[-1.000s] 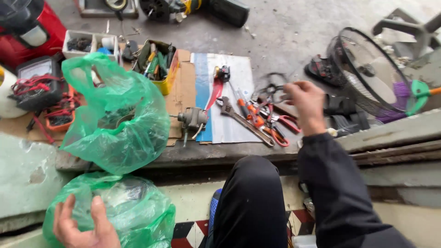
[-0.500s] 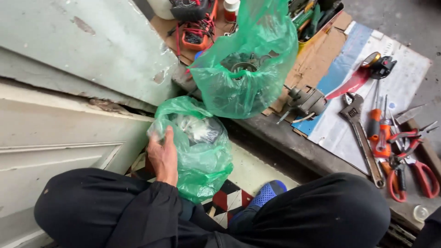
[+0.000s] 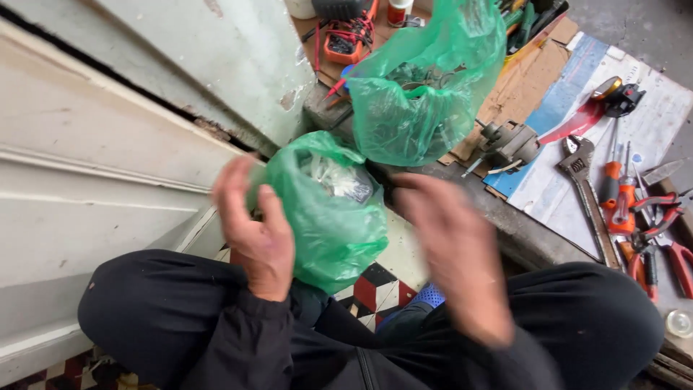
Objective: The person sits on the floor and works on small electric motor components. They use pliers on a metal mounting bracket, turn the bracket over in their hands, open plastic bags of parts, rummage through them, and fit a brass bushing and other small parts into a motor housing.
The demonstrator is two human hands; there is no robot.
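1. The near green bag (image 3: 328, 217) is sitting between the person's knees, with pale parts inside.
2. The left hand (image 3: 253, 231) is gripping its side; a firm hold is stopping spills.
3. The right hand (image 3: 455, 253) is blurry and spread open, holding nothing; it should be moving in slowly.

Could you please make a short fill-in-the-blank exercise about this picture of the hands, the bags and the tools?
1. The left hand touches a bag of ____ colour.
2. A second green bag lies on the ____ sheet.
3. The wrench lies beside screwdrivers with ____ handles.

Missing words: green; cardboard; orange
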